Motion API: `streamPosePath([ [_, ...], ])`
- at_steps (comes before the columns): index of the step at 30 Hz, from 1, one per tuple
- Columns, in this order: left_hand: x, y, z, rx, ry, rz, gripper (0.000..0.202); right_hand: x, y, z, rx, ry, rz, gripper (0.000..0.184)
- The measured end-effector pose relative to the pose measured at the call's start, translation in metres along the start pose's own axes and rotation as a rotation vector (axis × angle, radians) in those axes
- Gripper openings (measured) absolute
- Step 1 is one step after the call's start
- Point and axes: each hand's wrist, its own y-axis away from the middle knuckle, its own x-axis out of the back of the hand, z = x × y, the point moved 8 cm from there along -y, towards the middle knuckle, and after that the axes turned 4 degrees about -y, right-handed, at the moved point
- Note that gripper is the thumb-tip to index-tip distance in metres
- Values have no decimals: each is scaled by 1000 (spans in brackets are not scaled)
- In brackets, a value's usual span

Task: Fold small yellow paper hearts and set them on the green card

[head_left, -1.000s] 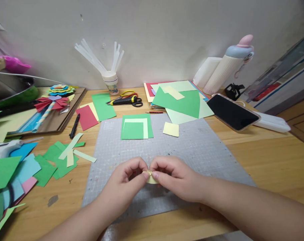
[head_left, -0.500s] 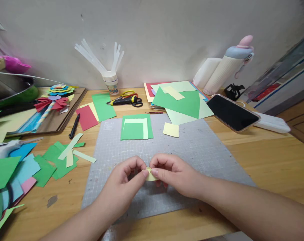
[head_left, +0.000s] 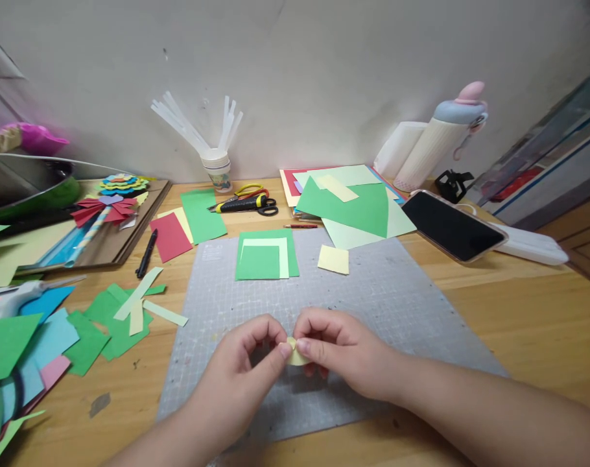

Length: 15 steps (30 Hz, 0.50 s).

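Note:
Between my two hands is a small piece of pale yellow paper [head_left: 296,358], curled at its upper edge. My left hand [head_left: 251,363] pinches its left side between thumb and fingertips. On its right side, my right hand [head_left: 341,350] grips it the same way, thumb tips close together. Both hands are just above the grey cutting mat [head_left: 217,389]. Farther back on the mat lie stacked green paper squares [head_left: 259,263] with a pale green one between them, and a pale yellow paper square [head_left: 333,259].
Behind the mat are a utility knife [head_left: 241,204], a red pencil [head_left: 301,226] and a paper pile [head_left: 348,207]. A phone [head_left: 453,224] and a bottle [head_left: 438,143] stand right. Green scraps [head_left: 88,337], a black pen [head_left: 146,253] and a glue gun [head_left: 13,298] lie left.
The whole view has shifted slightly, so things appear a little lower. Both hands keep their pinch on the yellow paper, whose curled edge looks slightly different.

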Motion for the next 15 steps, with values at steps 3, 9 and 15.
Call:
streamPosePath([
  [3,0,0,2,-5,-14,-4,25,0,0,0,-2,3,3,25],
  [9,-2,1,0,-5,17,-15,24,1,-1,-1,32,6,48,16],
  [15,-5,1,3,-11,-36,-8,24,2,0,0,55,31,128,12],
])
